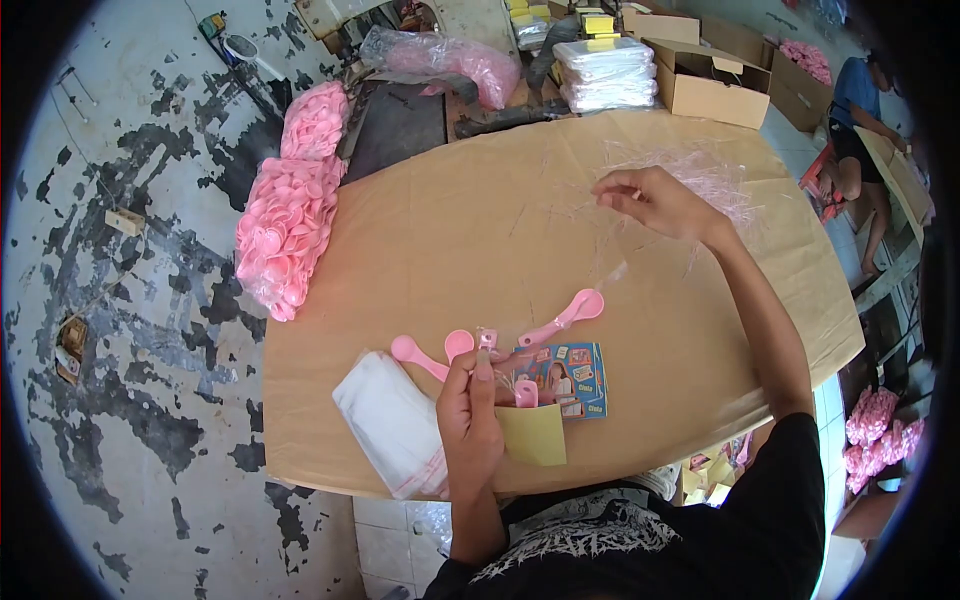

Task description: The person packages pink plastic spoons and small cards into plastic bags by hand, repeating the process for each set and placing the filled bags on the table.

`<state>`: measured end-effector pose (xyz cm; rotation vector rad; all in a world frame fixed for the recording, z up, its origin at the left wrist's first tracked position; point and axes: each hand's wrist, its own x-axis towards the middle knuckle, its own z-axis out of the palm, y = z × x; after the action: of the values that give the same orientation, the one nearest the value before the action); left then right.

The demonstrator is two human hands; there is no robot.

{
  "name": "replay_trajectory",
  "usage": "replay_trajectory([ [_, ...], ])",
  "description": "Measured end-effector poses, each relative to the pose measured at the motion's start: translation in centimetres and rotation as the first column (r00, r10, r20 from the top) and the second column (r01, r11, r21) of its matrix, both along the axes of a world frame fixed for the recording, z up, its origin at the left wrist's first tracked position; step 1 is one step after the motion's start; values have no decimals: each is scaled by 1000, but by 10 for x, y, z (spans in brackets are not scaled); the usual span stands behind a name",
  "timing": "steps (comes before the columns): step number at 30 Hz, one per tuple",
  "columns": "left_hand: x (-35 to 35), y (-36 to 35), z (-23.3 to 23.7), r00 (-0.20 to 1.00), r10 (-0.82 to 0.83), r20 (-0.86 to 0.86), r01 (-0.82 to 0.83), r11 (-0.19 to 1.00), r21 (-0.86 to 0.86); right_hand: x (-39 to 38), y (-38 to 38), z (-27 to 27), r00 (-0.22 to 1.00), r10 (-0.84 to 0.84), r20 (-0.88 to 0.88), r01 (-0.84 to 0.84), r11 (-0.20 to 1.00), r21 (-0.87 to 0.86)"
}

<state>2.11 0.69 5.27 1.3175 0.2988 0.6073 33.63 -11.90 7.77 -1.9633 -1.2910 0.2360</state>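
Observation:
My left hand [472, 415] is closed, with thumb and fingers pinching the handle of a pink plastic spoon [488, 340]. Around those fingers are more pink spoons: one with a round bowl [405, 347] to the left and one double-ended-looking spoon [588, 304] to the right. A pink handle end [525, 393] rests over a blue printed card [585, 380]. Below lies a yellow paper piece [535, 436]. Raised over the table, my right hand [655, 203] has its fingertips drawn together beside a heap of thin clear strands [710, 185]; whatever they hold is too fine to make out.
White plastic sleeves [385, 425] lie left of my left hand. Bags of pink spoons [288, 225] line the table's left edge. Wrapped clear packs [607, 75] and a cardboard box [715, 88] stand at the back. Another person [860, 110] sits at far right.

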Motion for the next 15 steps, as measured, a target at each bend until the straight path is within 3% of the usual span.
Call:
replay_trajectory([
  [3, -1, -1, -1, 999, 40, -1, -40, 999, 12, -37, -1, 36, 971, 179, -158, -157, 977, 141],
  [5, 1, 1, 1, 999, 51, -8, -50, 998, 37, -59, -6, 56, 911, 376, -170, -357, 924, 134],
  [7, 2, -2, 2, 999, 47, -12, -47, 998, 41, -82, -6, 61, 898, 435, 72, -440, 893, 92],
  [10, 5, -3, -1, 996, 88, -15, -86, 990, 116, -102, -8, 74, 899, 431, 78, -404, 886, -229],
  [15, 0, 1, -6, 994, 102, 24, -104, 987, 120, -94, -23, 81, 821, 565, -81, -566, 786, -250],
])
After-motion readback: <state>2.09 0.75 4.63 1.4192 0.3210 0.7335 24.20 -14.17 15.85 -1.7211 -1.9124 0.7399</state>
